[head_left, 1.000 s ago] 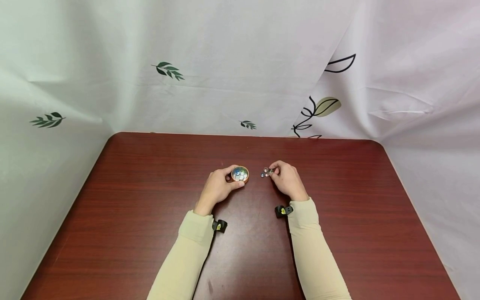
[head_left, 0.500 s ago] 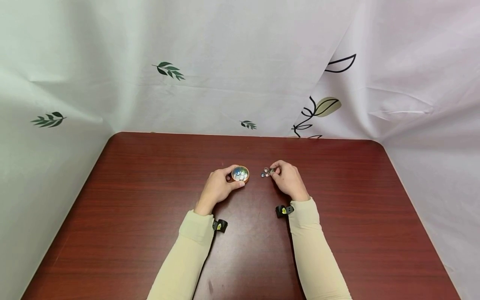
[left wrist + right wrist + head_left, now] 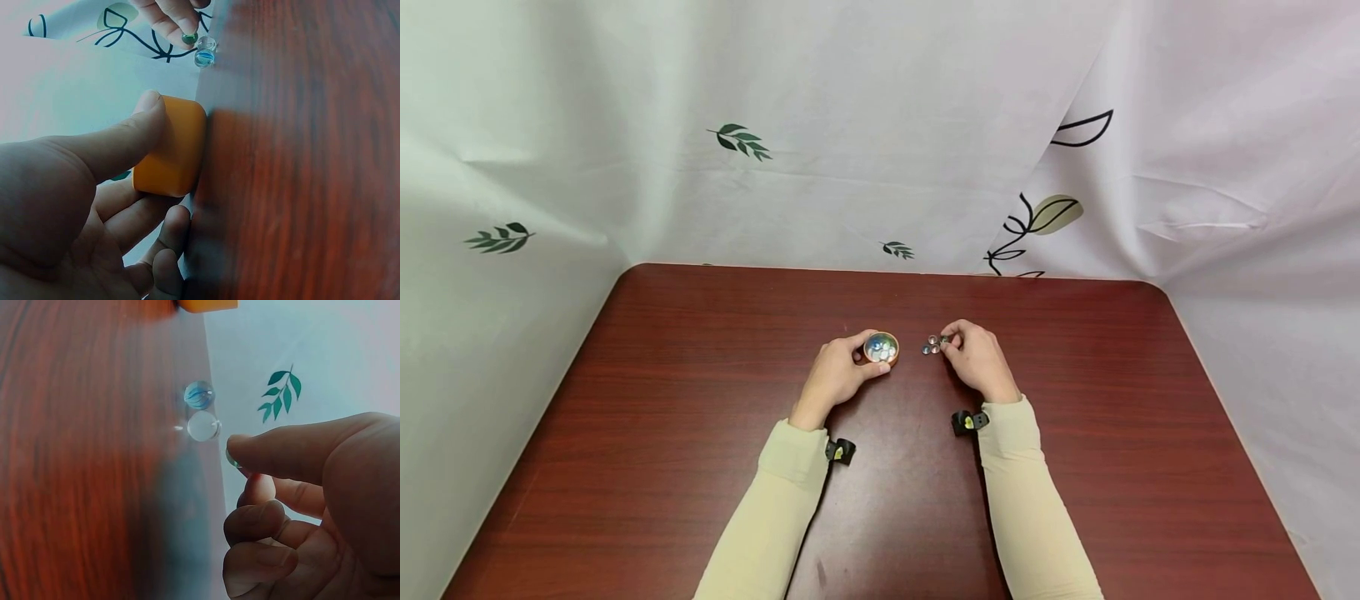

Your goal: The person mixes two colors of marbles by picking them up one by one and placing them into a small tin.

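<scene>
My left hand (image 3: 837,371) grips a small orange bowl (image 3: 178,150) with thumb and fingers around its wall. Several glass marbles (image 3: 881,350) lie inside it, as the head view shows. To its right, my right hand (image 3: 979,358) pinches a green glass marble (image 3: 190,39) between thumb and forefinger; in the right wrist view the thumb covers most of it. Close beside those fingertips three marbles sit together on the table. One is clear with blue swirls (image 3: 199,395), and a colourless-looking one (image 3: 203,426) stands next to it.
The dark red wood-grain table (image 3: 700,433) extends on all sides of the hands. White curtains (image 3: 850,167) with leaf prints hang along its back and sides. Each wrist wears a black camera (image 3: 841,452) at the sleeve cuff.
</scene>
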`<action>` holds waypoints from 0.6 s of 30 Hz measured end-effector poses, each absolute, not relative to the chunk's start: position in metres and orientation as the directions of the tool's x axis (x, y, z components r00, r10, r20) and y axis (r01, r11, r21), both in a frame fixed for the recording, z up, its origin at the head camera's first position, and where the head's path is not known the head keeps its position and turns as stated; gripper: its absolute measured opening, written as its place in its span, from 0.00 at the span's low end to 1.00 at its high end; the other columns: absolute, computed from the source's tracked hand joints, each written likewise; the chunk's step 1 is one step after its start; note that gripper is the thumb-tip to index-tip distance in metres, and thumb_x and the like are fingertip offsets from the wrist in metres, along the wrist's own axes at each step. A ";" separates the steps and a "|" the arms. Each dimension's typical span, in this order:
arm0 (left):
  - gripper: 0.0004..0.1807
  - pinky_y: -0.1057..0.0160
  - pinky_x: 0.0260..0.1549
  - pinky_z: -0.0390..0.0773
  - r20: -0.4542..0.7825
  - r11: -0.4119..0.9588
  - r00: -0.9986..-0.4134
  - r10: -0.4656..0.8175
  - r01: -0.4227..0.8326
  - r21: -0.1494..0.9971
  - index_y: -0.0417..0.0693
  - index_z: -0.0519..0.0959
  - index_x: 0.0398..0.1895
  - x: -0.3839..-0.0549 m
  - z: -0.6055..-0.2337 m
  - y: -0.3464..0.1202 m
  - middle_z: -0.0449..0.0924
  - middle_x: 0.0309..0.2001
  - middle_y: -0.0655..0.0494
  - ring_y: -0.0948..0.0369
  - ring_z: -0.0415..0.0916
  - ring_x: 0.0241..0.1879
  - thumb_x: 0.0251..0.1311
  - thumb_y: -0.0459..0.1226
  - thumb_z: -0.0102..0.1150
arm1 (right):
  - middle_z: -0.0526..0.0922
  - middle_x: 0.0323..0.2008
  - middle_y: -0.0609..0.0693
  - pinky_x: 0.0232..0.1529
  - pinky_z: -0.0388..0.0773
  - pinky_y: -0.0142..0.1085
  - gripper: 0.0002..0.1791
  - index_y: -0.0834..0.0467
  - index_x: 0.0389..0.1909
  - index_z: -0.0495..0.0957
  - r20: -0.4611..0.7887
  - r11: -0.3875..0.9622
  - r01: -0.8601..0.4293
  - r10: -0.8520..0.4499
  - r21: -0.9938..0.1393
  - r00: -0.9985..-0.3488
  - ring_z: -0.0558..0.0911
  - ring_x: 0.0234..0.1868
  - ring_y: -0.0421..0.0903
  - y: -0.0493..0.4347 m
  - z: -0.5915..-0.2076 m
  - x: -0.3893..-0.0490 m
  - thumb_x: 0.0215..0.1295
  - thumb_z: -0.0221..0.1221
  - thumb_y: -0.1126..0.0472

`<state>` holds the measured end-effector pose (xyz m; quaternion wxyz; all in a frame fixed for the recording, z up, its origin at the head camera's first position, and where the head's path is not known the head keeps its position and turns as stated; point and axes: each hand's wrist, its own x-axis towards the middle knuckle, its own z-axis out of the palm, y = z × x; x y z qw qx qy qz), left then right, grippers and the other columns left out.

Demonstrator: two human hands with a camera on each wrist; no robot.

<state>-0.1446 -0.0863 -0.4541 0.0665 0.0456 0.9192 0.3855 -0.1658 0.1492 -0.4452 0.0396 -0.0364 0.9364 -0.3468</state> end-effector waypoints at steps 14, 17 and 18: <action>0.31 0.54 0.43 0.75 -0.087 0.698 -0.988 0.130 0.028 0.716 0.57 0.79 0.66 -0.144 -0.453 -0.086 0.82 0.40 0.51 0.55 0.75 0.40 0.57 0.48 0.74 | 0.77 0.29 0.49 0.35 0.70 0.39 0.05 0.57 0.43 0.82 -0.029 0.746 -0.074 -0.123 -0.661 -0.992 0.74 0.29 0.46 0.139 -0.440 -0.164 0.72 0.61 0.61; 0.31 0.54 0.42 0.75 -0.087 0.697 -0.987 0.132 0.030 0.717 0.58 0.79 0.65 -0.144 -0.453 -0.086 0.82 0.39 0.52 0.55 0.75 0.39 0.57 0.48 0.74 | 0.77 0.29 0.49 0.35 0.71 0.39 0.05 0.57 0.43 0.82 -0.025 0.747 -0.080 -0.128 -0.660 -0.992 0.74 0.29 0.46 0.137 -0.439 -0.163 0.71 0.61 0.61; 0.31 0.55 0.42 0.75 -0.088 0.695 -0.987 0.133 0.029 0.718 0.58 0.79 0.65 -0.144 -0.453 -0.086 0.82 0.39 0.52 0.55 0.75 0.39 0.57 0.48 0.74 | 0.77 0.29 0.49 0.35 0.71 0.39 0.05 0.57 0.44 0.82 -0.024 0.746 -0.082 -0.130 -0.660 -0.991 0.74 0.28 0.46 0.137 -0.438 -0.163 0.71 0.61 0.61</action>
